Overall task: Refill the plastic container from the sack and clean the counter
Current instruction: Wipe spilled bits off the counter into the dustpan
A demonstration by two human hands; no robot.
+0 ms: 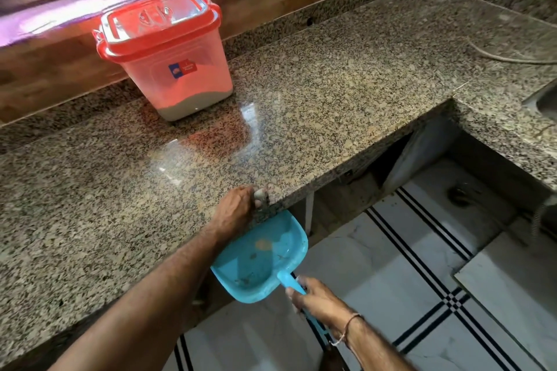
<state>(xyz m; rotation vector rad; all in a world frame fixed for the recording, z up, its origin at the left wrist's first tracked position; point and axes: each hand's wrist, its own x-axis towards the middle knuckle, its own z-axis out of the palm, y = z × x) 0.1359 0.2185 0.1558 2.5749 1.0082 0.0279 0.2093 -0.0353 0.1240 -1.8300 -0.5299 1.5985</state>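
One lidded container stands at the back of the counter. Left hand rests cupped on the counter edge. Right hand grips the handle of one dustpan just below it.

Blue-red sticker on plastic container: print unreadable.

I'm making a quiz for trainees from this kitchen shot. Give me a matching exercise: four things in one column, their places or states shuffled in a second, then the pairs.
1. plastic container
2. dustpan
3. left hand
4. right hand

A. gripping a blue handle
B. at the counter front edge
C. lid on, near the back wall
D. held below the counter edge

Pairs: 1-C, 2-D, 3-B, 4-A
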